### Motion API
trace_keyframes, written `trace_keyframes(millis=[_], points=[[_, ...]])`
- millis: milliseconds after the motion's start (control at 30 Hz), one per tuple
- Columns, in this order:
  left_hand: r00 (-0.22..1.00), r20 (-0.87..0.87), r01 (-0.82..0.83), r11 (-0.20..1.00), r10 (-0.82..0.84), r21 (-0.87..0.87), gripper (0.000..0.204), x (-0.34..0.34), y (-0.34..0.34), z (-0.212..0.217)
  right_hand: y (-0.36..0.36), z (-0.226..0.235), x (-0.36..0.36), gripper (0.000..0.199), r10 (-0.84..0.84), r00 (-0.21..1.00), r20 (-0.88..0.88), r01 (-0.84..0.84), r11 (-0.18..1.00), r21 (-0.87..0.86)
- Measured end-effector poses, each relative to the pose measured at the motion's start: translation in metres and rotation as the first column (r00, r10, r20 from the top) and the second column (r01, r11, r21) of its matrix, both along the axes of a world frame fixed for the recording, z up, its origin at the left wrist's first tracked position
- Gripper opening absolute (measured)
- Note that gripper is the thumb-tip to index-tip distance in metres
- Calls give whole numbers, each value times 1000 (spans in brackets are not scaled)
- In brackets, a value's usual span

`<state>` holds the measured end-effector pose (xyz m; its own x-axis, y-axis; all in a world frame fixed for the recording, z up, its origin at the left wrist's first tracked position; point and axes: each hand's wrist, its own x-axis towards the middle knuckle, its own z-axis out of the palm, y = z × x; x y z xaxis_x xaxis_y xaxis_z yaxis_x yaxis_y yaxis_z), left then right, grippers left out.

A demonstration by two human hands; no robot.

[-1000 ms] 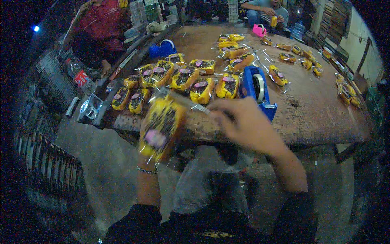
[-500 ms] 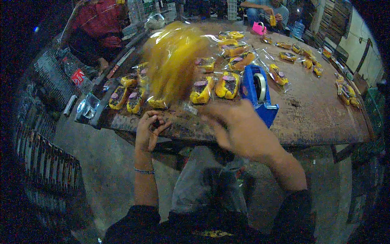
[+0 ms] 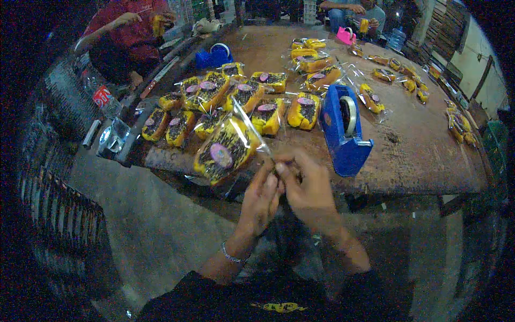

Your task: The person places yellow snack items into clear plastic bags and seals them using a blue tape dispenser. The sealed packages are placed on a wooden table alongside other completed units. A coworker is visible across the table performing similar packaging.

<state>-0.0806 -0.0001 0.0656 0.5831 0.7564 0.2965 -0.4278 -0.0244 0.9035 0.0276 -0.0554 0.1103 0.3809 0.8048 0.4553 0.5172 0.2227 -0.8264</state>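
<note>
A bread roll with dark sprinkles in a clear plastic bag (image 3: 228,150) hangs tilted over the table's near edge. A round purple label sits on its front. Close together, my left hand (image 3: 262,196) and my right hand (image 3: 310,188) pinch the bag's gathered end between thumbs and fingers, with the roll out to the left. What else, if anything, lies between the fingertips is hidden. Just right of my hands stands a blue tape dispenser (image 3: 343,131) with a roll of tape. Several similar bagged rolls (image 3: 266,114) lie beyond the held one.
The brown wooden table (image 3: 418,166) carries more bagged rolls (image 3: 407,72) at right, a second blue dispenser (image 3: 212,56) and a pink one (image 3: 346,36). At left are a knife (image 3: 155,83), a plastic bottle (image 3: 104,99) and a tape roll (image 3: 113,140). Two people (image 3: 131,32) sit across.
The blurred yellow bagged roll has come down from above the table toward me. My hands, apart before, have met at the bag's end; the right moved left.
</note>
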Motion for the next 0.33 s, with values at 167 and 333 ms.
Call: trace_keyframes(millis=[167, 333], points=[[994, -110, -20, 976, -4, -219, 38, 17, -7, 1, -21, -34, -18, 14, -68, 963, -260, 55, 997, -58], [957, -281, -154, 951, 76, -267, 30, 4, 15, -38, -44, -44, 3, 26, -89, 990, 108, 100, 990, -102]])
